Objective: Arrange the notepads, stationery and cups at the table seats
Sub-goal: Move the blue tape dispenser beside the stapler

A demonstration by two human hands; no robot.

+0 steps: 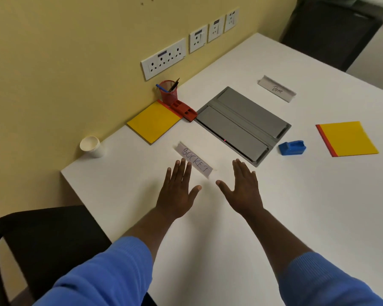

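My left hand (179, 193) and my right hand (243, 188) hover flat over the white table (230, 239), fingers straight, holding nothing. Between their fingertips lies a name card reading "SOCKET" (195, 160). A yellow notepad with a red edge (154, 121) lies by the wall, with a red stapler (184, 109) and a red mesh pen cup (169, 91) holding pens beside it. A stack of white paper cups (91, 146) stands at the table's left corner. A second yellow notepad (348, 138) lies at the right, a blue stapler (292, 147) next to it.
A grey cable hatch (243, 123) is set into the table's middle. Another name card (276, 88) stands at the far side. Black chairs sit at the near left (42, 244) and far right (332, 29). Wall sockets (164, 58) line the yellow wall.
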